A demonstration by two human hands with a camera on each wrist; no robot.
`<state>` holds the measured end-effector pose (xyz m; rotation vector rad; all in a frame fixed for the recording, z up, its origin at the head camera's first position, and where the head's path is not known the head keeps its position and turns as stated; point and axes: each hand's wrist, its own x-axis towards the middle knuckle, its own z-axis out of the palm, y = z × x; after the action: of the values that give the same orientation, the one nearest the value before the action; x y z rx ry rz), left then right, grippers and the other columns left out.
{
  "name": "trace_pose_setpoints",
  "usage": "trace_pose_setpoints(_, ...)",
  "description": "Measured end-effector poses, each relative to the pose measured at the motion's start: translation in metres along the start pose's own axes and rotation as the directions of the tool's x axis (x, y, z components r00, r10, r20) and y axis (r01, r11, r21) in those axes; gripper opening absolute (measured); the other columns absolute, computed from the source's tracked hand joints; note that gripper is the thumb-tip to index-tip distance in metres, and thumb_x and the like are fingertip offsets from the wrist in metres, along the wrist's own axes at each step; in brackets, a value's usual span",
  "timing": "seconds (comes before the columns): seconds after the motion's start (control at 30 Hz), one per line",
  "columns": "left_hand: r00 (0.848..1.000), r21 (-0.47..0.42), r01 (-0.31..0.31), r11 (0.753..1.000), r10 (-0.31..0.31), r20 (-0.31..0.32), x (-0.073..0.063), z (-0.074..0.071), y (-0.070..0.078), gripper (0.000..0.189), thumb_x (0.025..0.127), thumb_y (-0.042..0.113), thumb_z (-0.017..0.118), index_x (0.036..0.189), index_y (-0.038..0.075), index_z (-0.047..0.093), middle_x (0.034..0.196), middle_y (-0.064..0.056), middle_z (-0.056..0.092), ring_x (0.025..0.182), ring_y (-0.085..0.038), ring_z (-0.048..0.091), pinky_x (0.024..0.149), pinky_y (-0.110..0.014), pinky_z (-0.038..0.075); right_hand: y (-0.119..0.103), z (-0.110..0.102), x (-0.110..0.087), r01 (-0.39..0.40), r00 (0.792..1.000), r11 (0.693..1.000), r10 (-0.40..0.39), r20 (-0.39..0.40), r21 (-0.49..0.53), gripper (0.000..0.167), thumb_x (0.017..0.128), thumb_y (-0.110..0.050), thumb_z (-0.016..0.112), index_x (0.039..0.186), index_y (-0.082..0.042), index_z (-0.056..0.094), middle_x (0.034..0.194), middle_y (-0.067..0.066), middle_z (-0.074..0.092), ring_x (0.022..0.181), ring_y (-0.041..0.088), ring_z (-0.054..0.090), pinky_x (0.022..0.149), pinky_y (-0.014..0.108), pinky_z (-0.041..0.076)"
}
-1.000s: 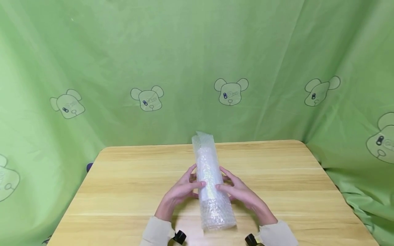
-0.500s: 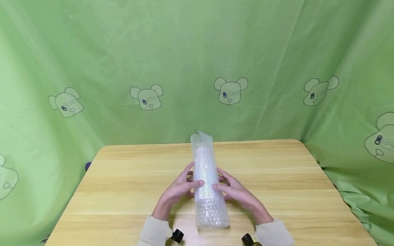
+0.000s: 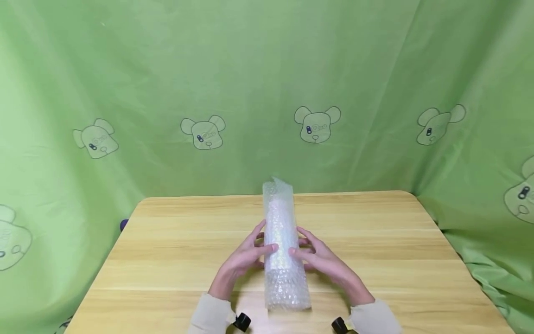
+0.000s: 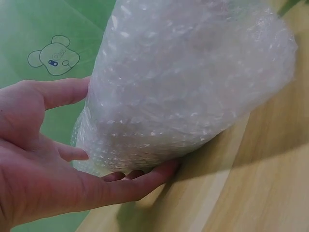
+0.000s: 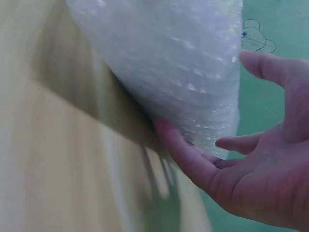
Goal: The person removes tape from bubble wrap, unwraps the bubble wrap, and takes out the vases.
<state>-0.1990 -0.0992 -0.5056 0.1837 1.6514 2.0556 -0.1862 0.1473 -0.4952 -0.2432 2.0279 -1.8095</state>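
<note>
A long roll of bubble wrap (image 3: 283, 278) lies lengthwise at the middle of the table, pointing away from me. Something whitish shows through its clear layers, but its kind is hidden. My left hand (image 3: 244, 257) holds the roll's left side, thumb on top and fingers reaching low against it. From the right side, my right hand (image 3: 327, 262) holds it the same way. In the left wrist view, the left hand (image 4: 58, 164) has its fingertips partly under the bubble wrap (image 4: 183, 82). The right wrist view shows the right hand (image 5: 256, 169) with fingers spread along the wrap (image 5: 169, 63).
The wooden table (image 3: 187, 222) has rounded far corners. A green curtain (image 3: 250, 69) printed with bear heads hangs behind it and at both sides. A small dark purple object (image 3: 123, 225) peeks out beyond the left edge.
The roll's near end has swung slightly left, so the roll lies straighter. Both hands have kept hold of it, and the head view has shifted a little.
</note>
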Motion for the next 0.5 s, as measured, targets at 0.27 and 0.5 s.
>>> trace_pose_setpoints(0.27,1.000,0.029,-0.002,1.000,0.002,0.001,0.000,0.002,-0.005,0.096,0.095,0.016,0.072,0.167,0.027,0.008,0.163,-0.027,0.019,0.121,-0.038,0.058,0.093,-0.056,0.057,-0.014,-0.008,0.011,0.270,0.931,0.895,-0.337,-0.142,-0.354,0.044,0.099,-0.020,0.070,0.140,-0.006,0.059,0.141,0.018,0.056,0.125,0.041,0.056,0.100,0.052,0.054)
trace_pose_setpoints(0.5,1.000,0.068,0.016,0.998,-0.015,-0.011,-0.001,0.003,-0.005,0.097,0.096,0.024,0.072,0.167,0.025,0.007,0.162,-0.027,0.020,0.119,-0.035,0.059,0.092,-0.055,0.057,-0.044,-0.001,0.032,0.427,0.837,0.620,-0.546,0.028,-0.658,0.022,0.096,-0.011,0.073,0.118,-0.008,0.074,0.138,0.018,0.059,0.129,0.037,0.055,0.107,0.059,0.047)
